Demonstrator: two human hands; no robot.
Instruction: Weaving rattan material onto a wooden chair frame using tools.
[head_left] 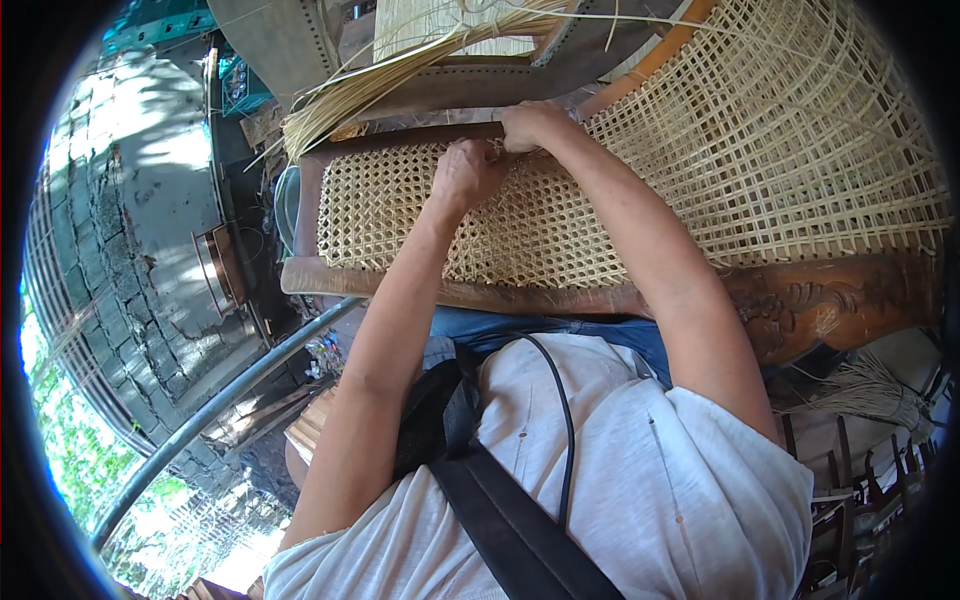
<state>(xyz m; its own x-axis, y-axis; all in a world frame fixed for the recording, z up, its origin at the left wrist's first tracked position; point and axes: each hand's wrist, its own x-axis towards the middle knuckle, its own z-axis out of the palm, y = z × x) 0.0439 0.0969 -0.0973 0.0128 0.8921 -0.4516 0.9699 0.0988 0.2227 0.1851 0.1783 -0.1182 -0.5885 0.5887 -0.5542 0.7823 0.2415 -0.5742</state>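
A wooden furniture frame lies across my lap, its smaller panel filled with woven cane (pixel 385 205) in an open lattice. My left hand (pixel 468 172) rests on this weave close to the far rail (pixel 400 134), its fingers curled and pressed together. Just right of it, my right hand (pixel 533 127) is closed at the far rail, partly over its outer edge. Whatever fine strand the fingers may pinch is hidden by the hands. To the right spreads a larger woven cane panel (pixel 790 140), with a carved wooden rail (pixel 820 300) along its near side.
A bundle of loose cane strands (pixel 390 85) lies past the far rail, over another wooden frame (pixel 450 88) with drilled holes. A metal pipe (pixel 230 395) slants at the left. A block wall (pixel 130 200) stands beyond it. More strands (pixel 870 390) hang at the lower right.
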